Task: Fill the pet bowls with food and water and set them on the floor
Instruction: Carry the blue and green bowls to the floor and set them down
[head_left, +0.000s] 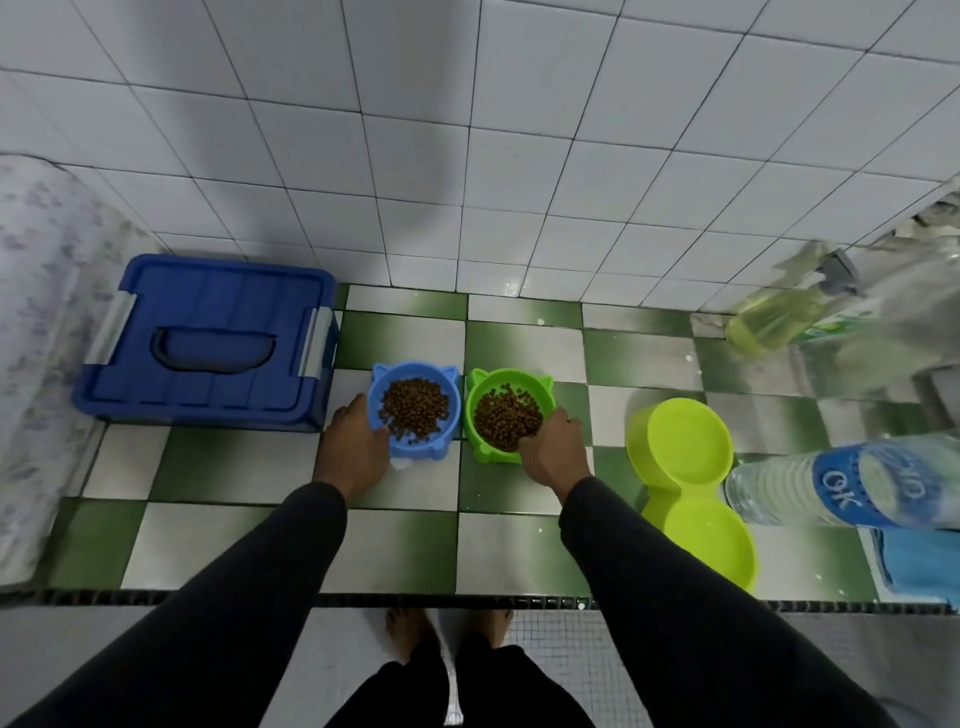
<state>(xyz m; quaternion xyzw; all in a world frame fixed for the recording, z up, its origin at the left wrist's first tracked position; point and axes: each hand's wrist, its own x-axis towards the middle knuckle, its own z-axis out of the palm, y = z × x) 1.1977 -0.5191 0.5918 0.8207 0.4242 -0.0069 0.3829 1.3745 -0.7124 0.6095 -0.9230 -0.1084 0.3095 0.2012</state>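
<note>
Both kibble-filled bowls are being gripped on the tiled counter (218, 540), blue bowl (447, 410) by the left hand (356, 447) and green bowl (480, 410) by the right hand (553, 449), thumbs probably over the near rims; light, rigid, slick plastic, best kept level.

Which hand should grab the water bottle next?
The right hand, probably. The water bottle and the empty double bowl sit on its side of the counter. The left hand grips the blue bowl, farther away.
</note>
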